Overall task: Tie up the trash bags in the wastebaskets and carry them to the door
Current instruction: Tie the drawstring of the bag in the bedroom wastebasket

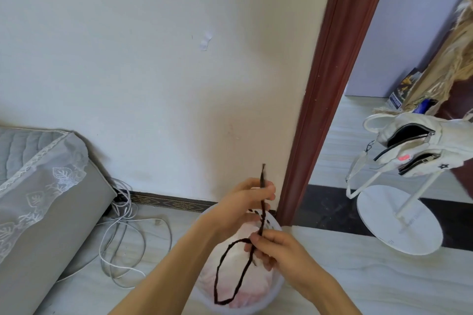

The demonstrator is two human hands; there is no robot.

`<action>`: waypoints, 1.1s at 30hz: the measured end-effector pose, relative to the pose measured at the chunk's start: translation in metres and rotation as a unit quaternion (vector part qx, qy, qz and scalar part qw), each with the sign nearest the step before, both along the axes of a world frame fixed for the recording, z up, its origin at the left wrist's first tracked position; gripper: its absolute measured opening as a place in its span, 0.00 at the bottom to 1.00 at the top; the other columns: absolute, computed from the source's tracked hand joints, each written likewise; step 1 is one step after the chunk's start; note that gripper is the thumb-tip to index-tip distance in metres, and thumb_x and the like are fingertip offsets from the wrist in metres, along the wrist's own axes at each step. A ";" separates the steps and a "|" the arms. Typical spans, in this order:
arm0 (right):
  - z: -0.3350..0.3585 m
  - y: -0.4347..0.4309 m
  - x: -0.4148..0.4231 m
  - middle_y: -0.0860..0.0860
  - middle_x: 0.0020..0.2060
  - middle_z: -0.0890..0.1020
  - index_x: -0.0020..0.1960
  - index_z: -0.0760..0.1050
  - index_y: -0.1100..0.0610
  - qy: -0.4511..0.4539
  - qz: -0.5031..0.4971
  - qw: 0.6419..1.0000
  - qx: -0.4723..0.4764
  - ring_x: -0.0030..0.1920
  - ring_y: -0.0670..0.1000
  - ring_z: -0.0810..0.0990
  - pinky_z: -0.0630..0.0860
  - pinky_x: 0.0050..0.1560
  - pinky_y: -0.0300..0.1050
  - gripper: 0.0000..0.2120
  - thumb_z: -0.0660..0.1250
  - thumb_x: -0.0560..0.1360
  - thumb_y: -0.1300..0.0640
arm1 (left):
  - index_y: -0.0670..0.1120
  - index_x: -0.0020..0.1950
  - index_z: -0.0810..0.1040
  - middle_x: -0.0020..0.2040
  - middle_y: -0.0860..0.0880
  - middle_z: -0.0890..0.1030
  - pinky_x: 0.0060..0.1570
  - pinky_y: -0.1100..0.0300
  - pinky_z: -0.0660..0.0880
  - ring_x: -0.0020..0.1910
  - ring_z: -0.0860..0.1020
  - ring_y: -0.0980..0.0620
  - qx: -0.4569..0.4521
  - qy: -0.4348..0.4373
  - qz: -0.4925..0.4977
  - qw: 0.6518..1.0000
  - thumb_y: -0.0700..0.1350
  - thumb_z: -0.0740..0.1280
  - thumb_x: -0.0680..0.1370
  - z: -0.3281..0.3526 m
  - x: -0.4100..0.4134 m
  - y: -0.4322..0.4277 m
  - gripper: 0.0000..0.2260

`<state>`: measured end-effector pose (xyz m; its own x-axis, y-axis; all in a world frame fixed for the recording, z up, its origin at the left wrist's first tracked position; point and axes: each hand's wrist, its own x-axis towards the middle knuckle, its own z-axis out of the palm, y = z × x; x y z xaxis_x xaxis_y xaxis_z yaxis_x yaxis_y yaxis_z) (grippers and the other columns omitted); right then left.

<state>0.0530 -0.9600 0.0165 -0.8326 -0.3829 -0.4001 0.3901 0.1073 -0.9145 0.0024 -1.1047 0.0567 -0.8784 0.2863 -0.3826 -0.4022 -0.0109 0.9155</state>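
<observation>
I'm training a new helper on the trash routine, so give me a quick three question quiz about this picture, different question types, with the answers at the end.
1. True or false: both hands grip the dark cord.
2. Multiple choice: the white wastebasket stands A) on the sofa, B) on the floor next to the brown door frame, C) on the white stand's round base.
3. Fill in: below the right hand the cord forms a ____ over the pink-white bag.

Key: 1 true, the left hand pinches it higher up, near its free end. 2 B. 3 loop.
</observation>
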 end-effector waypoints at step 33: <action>-0.031 0.011 -0.005 0.45 0.36 0.85 0.43 0.80 0.45 0.294 -0.242 0.912 0.150 0.39 0.44 0.84 0.81 0.40 0.46 0.06 0.75 0.73 0.56 | 0.52 0.57 0.82 0.51 0.52 0.84 0.56 0.65 0.76 0.51 0.80 0.57 -0.176 0.023 -0.096 0.979 0.49 0.65 0.79 -0.045 0.011 -0.020 0.09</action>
<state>0.0476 -0.9494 -0.0144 -0.9795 0.1407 0.1441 -0.0904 0.3324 -0.9388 0.0138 -1.1244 0.0113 -0.8397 0.3055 -0.4490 -0.3244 0.3810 0.8658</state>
